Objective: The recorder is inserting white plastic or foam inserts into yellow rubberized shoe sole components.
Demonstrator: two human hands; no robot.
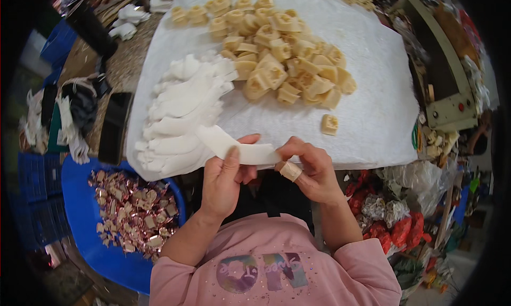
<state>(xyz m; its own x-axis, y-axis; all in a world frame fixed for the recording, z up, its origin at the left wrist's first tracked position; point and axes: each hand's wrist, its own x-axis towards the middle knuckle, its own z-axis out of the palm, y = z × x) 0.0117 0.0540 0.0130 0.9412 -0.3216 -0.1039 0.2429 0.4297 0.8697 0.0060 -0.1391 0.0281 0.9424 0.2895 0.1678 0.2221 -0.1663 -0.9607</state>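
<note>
White cloth [372, 120] behind; left hand [223, 181], right hand [314, 170] grips clamped on long white wrapper strip [239, 149].

Speckled stone bench [123, 66] carries large white cloth sheet [372, 93]. On sheet: heap of tan moulded blocks [282, 56], one block apart [329, 124], fanned stack of white paper strips [183, 109]. Black phone [114, 126] left of sheet.

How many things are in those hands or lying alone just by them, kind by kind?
Long white paper strip, held in left hand and right hand: 1
Small tan moulded block, alone on white cloth: 1
Total: 2
</note>
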